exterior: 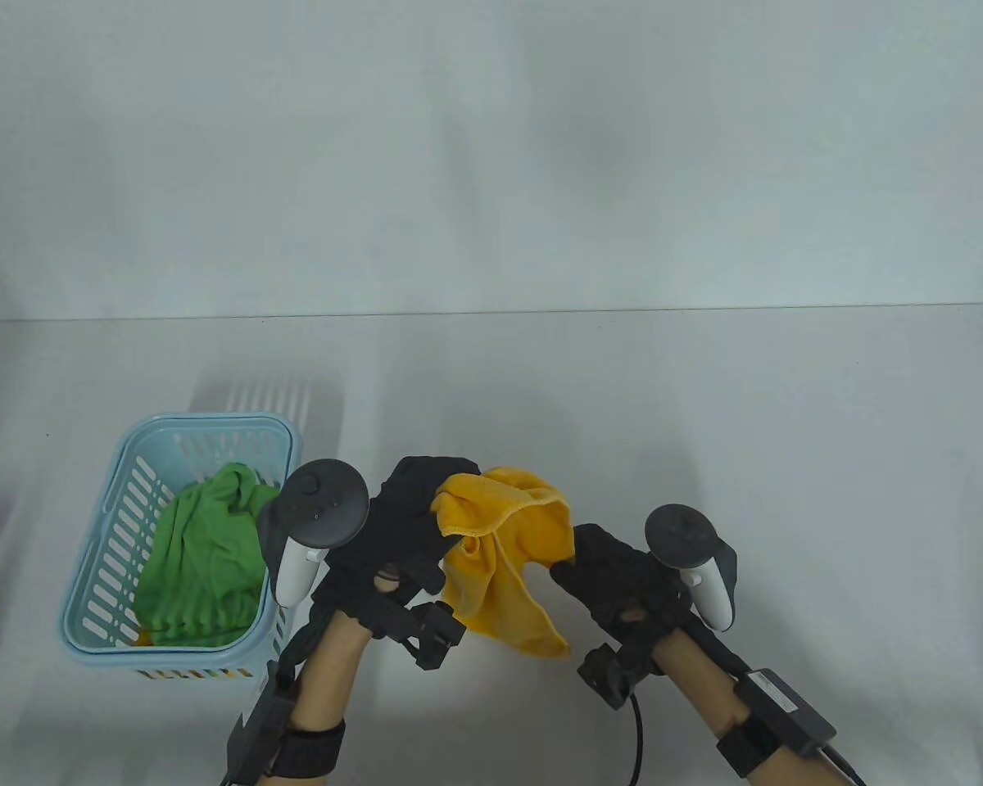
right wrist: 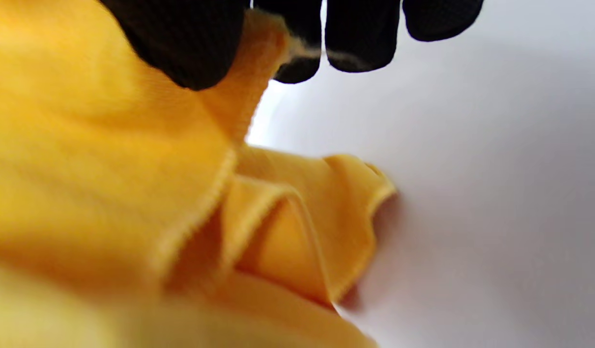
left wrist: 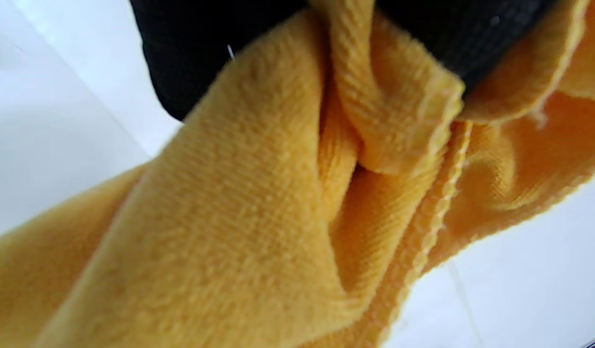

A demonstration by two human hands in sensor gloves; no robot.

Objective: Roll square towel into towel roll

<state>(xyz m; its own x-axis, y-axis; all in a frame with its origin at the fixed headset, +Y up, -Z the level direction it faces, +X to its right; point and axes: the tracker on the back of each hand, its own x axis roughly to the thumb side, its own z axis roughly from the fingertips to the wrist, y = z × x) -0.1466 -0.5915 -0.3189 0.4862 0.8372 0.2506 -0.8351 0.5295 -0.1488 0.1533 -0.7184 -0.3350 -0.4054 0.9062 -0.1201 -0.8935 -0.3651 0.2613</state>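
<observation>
A crumpled yellow towel hangs between my two hands above the table's front middle. My left hand grips its upper left part; in the left wrist view the black glove closes over bunched yellow cloth. My right hand pinches the towel's right edge; in the right wrist view the fingers hold the cloth's edge at the top, and a loose corner hangs near the white table.
A light blue slotted basket stands at the front left, just left of my left hand, with a green towel in it. The white table stretches back to a pale wall.
</observation>
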